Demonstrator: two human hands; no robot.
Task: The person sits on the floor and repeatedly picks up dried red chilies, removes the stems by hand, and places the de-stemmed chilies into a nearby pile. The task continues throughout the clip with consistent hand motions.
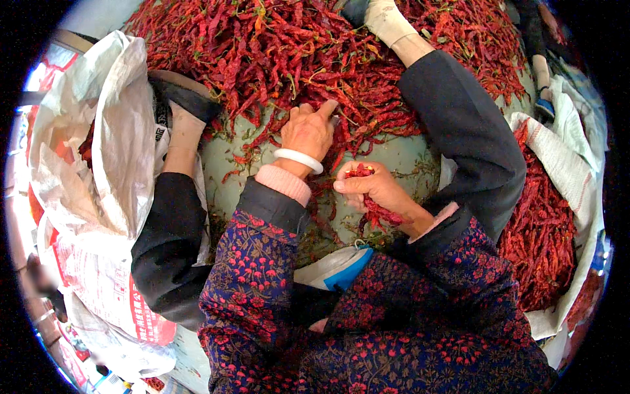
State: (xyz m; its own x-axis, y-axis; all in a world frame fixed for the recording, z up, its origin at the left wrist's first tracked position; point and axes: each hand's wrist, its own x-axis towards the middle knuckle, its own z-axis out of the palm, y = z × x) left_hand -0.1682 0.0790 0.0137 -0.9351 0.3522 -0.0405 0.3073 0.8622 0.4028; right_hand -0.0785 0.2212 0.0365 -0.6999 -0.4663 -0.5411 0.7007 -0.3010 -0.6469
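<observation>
A large heap of dried red chili peppers (262, 52) spreads across the floor in front of me. My left hand (307, 134), with a white bangle at its wrist, reaches palm-down to the near edge of the heap. Its fingers curl down among the peppers, so what they grip is hidden. Closer to me and to the right, my right hand (369, 187) is closed around a small bunch of dried chili peppers (378, 214). Stem ends show at the top of the fist, and pepper tips hang out below it.
A white woven sack (85, 144) stands at the left. Another open sack (554, 148) at the right holds many dried chilies (541, 230). My legs in black trousers flank the heap. Loose stems and bits litter the grey-green floor (226, 157). Another person's foot (543, 105) shows at far right.
</observation>
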